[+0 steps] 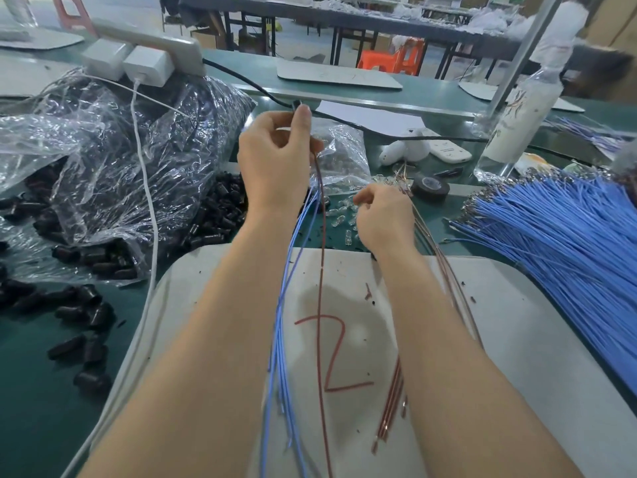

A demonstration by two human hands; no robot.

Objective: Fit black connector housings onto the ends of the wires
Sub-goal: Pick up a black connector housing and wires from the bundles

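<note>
Now my left hand (pixel 275 160) is lifted over the far edge of the mat (pixel 499 322). Its thumb and fingers pinch the top ends of several blue wires (pixel 286 288) and one red wire (pixel 322 270), which hang down toward me across the mat. A small dark piece sits at the thumb tip. I cannot tell whether it is a housing or part of the black cable (pixel 248 82) behind it.

My right hand (pixel 382 219) is lower and to the right, fingers curled, above scattered clear parts (pixel 341 208). Brown wires (pixel 391 408) lie along its right side and show again near me on the mat, but I cannot tell whether the hand holds them.

Black housings (pixel 220 215) lie heaped to the left, spilling from a plastic bag (pixel 103 150), with more loose on the green bench (pixel 34 391) at near left. A thick bundle (pixel 568 243) of blue wire lies at right. A tape roll (pixel 431 188) and a bottle (pixel 517 125) stand at far right.
</note>
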